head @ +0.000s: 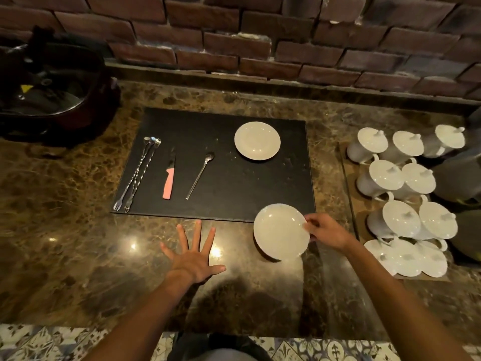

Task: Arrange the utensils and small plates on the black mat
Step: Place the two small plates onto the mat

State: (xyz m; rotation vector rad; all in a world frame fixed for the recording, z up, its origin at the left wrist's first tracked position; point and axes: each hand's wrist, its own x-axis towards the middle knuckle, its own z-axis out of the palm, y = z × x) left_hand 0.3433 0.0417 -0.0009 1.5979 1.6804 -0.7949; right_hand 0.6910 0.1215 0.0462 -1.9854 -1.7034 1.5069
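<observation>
A black mat (229, 183) lies on the marble counter. On its left part lie long twisted metal forks (136, 174), a pink-handled knife (169, 178) and a long spoon (200, 175). A small white plate (257, 140) rests on the mat's far right. My right hand (326, 230) grips the right rim of a second white plate (279, 231), held tilted over the mat's near right corner and the counter. My left hand (194, 254) lies flat on the counter just in front of the mat, fingers spread, holding nothing.
Several white lidded cups (406, 196) stand on a board at the right. A dark bag (49, 92) sits at the far left. A brick wall (260, 37) runs behind the counter; the counter's front edge and tiled floor (52, 340) are below.
</observation>
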